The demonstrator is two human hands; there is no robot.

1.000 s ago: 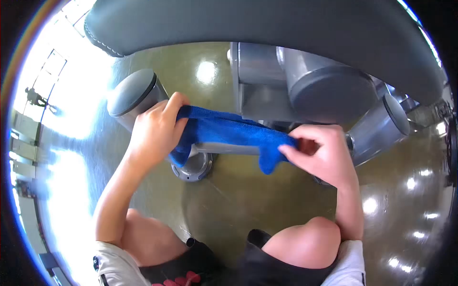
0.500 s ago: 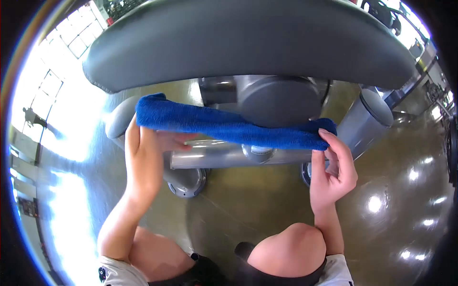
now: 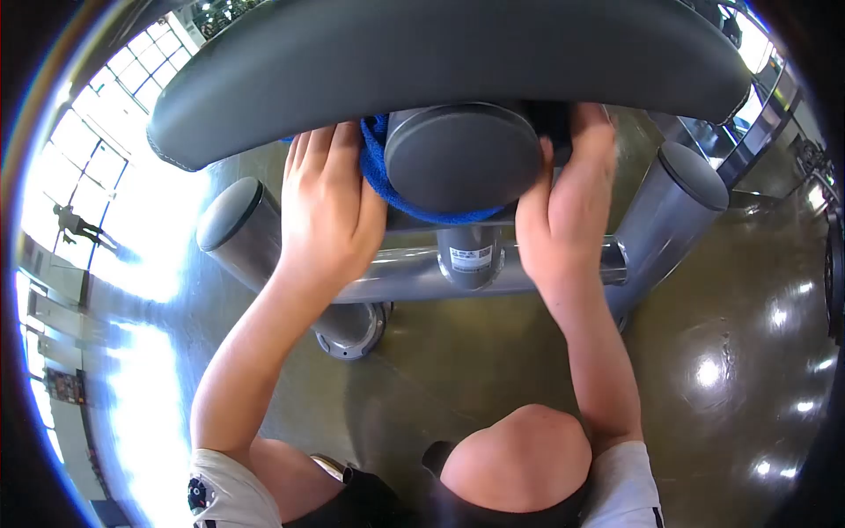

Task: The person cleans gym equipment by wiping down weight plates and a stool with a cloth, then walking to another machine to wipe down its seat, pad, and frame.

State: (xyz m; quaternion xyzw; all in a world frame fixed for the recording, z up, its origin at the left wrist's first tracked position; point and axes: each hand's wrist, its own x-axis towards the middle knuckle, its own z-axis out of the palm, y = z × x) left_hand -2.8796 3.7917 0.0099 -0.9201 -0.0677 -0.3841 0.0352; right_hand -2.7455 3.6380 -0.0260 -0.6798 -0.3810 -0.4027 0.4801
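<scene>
A blue microfibre cloth [image 3: 376, 163] is slung beneath a thick grey tube with a round dark end cap [image 3: 462, 158]. It runs up the tube's left side and under its lower edge, touching it. My left hand [image 3: 327, 211] is at the left of the tube, fingers straight and together, pressed against the cloth, with the fingertips close under the pad. At the other side, my right hand [image 3: 568, 207] is closed around the cloth's right end, which is mostly hidden by the hand and the tube.
A wide dark grey padded cushion [image 3: 449, 53] overhangs both hands. Below runs a grey metal crossbar [image 3: 396, 273] with a labelled post. Angled capped legs stand left [image 3: 233, 220] and right [image 3: 678, 198]. My bare knee [image 3: 519, 458] is near the bottom; shiny floor surrounds the frame.
Both hands have moved forward and closer together, up under the cushion. The cloth, earlier stretched between them in front of the tube, now passes around its underside.
</scene>
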